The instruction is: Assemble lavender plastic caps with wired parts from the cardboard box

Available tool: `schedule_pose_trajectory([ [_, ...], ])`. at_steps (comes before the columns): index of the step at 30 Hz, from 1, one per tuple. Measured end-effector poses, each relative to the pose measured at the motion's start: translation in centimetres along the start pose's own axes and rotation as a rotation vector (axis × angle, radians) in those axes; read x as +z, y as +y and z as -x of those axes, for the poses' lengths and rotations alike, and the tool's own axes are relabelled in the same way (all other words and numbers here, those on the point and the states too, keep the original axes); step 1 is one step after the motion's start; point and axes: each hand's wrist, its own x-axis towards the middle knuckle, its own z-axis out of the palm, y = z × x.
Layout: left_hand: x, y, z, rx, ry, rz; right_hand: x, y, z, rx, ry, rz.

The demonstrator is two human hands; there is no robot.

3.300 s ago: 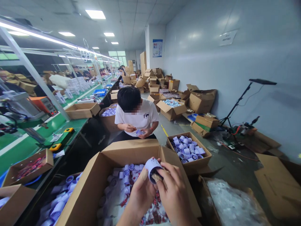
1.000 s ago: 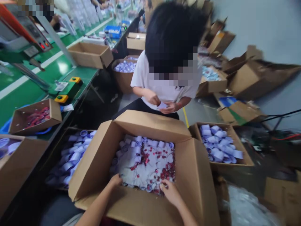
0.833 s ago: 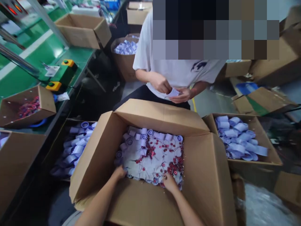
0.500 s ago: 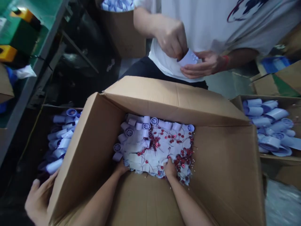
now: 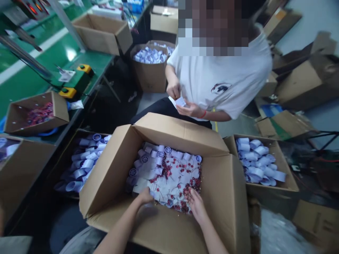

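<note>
Wide-topped carton (image 5: 107, 176), left hand (image 5: 145, 196) curled at the near edge of the pale layer (image 5: 172, 180) inside, grip unclear, red parts (image 5: 167, 173) strewn atop, right hand (image 5: 196, 204) unclenched among them, bare right wall (image 5: 218, 183), dark-printed white shirt (image 5: 192, 76) beyond.

Holds, inside the open carton (image 5: 169, 225), a pale layer (image 5: 169, 182), scattered red pieces (image 5: 195, 182), and lilac cups (image 5: 159, 161) toward the far and left walls.

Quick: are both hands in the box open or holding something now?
Left hand: curled at the white layer; whether it holds anything cannot be told.
Right hand: open, at the red pieces.
</note>
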Motion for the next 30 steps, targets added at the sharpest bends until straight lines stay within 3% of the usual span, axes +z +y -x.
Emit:
schedule_pose_trajectory([
  [3,0.6,3.1,4.5,0.190,-0.117,0.149,-1.6,-3.6,3.0,-0.035,-0.139,-0.365],
  [5,1.4,4.8,7.4,0.386,-0.205,0.293,-2.4,-5.7,5.0,-0.025,-0.242,-0.561],
  [8,2.6,7.0,11.0,0.720,-0.378,0.587,-2.9,-8.4,7.9,-0.027,-0.333,-0.649],
  [11,3.0,8.9,13.4,0.892,-0.448,0.810,-3.0,-10.1,10.2,-0.101,-0.408,-0.639],
  [14,2.5,10.2,14.8,0.933,-0.453,0.949,-3.5,-11.2,11.6,-0.196,-0.472,-0.595],
  [19,1.6,11.1,16.3,0.929,-0.474,1.174,-5.7,-13.1,12.7,-0.340,-0.431,-0.432],
  [23,1.7,12.1,17.5,0.923,-0.465,1.337,-7.6,-14.4,13.4,-0.444,-0.468,-0.259],
  [30,2.2,14.8,20.2,0.922,-0.624,1.474,-8.5,-14.2,14.1,-0.618,-0.412,-0.175],
])
